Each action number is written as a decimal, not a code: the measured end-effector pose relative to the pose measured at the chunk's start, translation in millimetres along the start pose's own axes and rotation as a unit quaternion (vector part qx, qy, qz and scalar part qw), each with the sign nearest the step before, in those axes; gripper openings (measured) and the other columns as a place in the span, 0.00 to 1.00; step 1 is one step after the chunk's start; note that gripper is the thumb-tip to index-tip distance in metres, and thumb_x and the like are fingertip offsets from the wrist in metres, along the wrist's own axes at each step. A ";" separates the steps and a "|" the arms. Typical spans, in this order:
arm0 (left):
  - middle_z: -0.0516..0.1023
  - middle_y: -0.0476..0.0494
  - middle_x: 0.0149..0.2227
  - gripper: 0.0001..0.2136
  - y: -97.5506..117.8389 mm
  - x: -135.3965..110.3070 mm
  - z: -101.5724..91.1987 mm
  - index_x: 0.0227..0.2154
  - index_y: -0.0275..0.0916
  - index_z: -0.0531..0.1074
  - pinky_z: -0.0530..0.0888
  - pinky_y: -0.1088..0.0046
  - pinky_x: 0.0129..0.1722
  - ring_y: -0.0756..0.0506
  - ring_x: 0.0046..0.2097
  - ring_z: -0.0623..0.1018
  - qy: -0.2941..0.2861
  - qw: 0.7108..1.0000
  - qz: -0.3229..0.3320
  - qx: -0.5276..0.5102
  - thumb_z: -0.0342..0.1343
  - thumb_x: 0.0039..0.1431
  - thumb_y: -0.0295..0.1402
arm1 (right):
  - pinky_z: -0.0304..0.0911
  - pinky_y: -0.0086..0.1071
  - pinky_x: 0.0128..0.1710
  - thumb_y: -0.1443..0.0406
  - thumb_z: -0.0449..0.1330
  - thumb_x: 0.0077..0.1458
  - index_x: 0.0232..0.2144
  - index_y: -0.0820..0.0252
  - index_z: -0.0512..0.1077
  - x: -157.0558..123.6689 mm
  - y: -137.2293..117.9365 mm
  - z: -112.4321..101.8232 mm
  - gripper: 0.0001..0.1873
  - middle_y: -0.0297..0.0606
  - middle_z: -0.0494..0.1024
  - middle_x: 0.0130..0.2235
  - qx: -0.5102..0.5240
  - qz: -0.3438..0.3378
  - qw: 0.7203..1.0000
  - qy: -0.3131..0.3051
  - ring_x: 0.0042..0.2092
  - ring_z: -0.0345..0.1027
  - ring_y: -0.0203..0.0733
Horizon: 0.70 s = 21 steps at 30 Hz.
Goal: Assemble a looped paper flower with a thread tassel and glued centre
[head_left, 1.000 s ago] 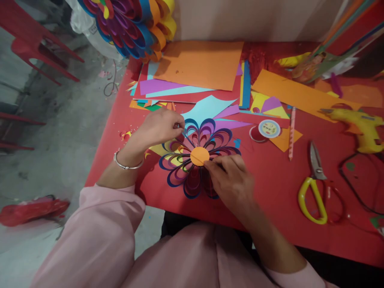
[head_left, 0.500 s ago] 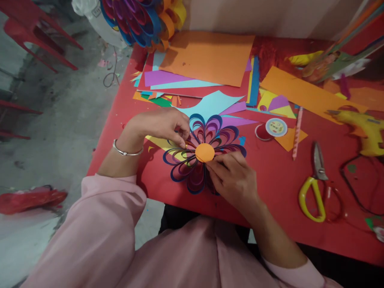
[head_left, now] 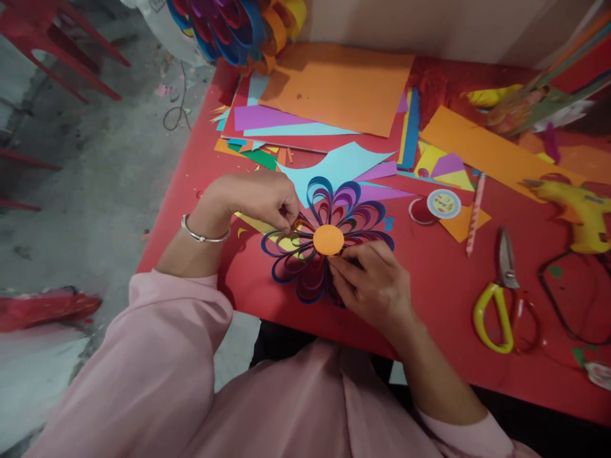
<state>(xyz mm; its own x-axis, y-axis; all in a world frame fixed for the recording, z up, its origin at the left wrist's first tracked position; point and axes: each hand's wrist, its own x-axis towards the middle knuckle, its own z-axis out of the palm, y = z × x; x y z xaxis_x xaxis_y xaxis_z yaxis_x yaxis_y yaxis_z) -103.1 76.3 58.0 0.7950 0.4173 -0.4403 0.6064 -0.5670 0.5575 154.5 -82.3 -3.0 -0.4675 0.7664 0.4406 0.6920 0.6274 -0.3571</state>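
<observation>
A paper flower (head_left: 312,289) with looped blue, purple and dark red petals lies over the red table (head_left: 429,318). Its middle is a round orange paper disc (head_left: 328,240). My left hand (head_left: 272,200) is at the flower's upper left, thumb and fingertips closed together on a petal loop. From the lower right, my right hand (head_left: 370,277) pinches the petals just beside the disc, and its fingertips partly cover them. A yellow paper scrap (head_left: 260,230) lies under the left petals.
Scissors (head_left: 501,299), a yellow glue gun (head_left: 573,207), a thread spool (head_left: 443,204) and a pink striped stick (head_left: 476,216) lie to the right. Orange sheets (head_left: 338,89) and a cyan scrap (head_left: 337,166) lie behind. Another looped paper piece (head_left: 238,32) stands at the back left.
My left hand's fingers have closed more tightly, and its wrist has bent slightly. My right hand keeps its hold by the disc. The whole view has shifted slightly.
</observation>
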 end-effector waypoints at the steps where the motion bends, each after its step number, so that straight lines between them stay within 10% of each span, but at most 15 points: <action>1: 0.80 0.51 0.23 0.07 0.7 -0.1 0.6 0.24 0.42 0.82 0.57 0.74 0.24 0.53 0.24 0.70 0.003 1.000 0.001 0.004 0.60 0.50 0.28 | 0.69 0.36 0.40 0.70 0.65 0.62 0.42 0.59 0.82 0.2 -0.4 -0.1 0.07 0.39 0.80 0.37 -0.002 0.002 1.000 0.001 0.41 0.69 0.43; 21: 0.87 0.51 0.33 0.15 6.0 -3.9 -1.1 0.32 0.48 0.87 0.63 0.75 0.29 0.50 0.30 0.77 -0.003 1.000 -0.002 -0.021 0.59 0.49 0.24 | 0.68 0.34 0.38 0.68 0.65 0.64 0.43 0.58 0.81 4.7 -2.5 -0.5 0.06 0.38 0.81 0.36 -0.001 0.038 0.999 0.023 0.40 0.71 0.42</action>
<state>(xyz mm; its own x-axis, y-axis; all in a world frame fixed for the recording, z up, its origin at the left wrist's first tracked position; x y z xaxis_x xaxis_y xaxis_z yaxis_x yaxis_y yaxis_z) -102.6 72.1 63.8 0.7927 0.4145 -0.4469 0.6096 -0.5356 0.5844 150.8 -80.3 0.5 -0.3890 0.8043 0.4493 0.7258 0.5679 -0.3883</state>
